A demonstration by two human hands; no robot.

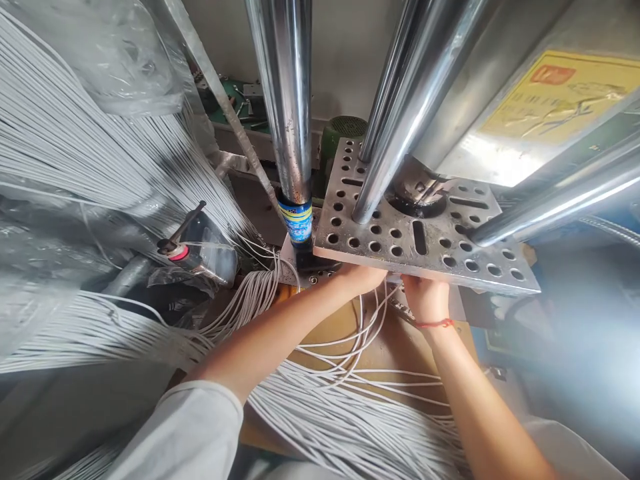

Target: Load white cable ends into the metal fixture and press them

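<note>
Both my hands reach under the front edge of a thick steel plate [380, 240] drilled with round holes and slots. My left hand [369, 276] lies below the plate's front left part, its fingers hidden by the plate. Beside it, my right hand [426, 297], with a red string at the wrist, is bent in under the same edge; its fingers are out of sight too. Thin white cables [373, 327] loop down from between the hands. What either hand holds cannot be seen.
Steel columns [287, 100] rise around the plate. White cable bundles [350, 427] lie across the brown table [330, 320], and more cables [100, 133] hang at the left with plastic film. A blue-labelled can [297, 223] surrounds one column's foot. A black lever [185, 227] projects at the left.
</note>
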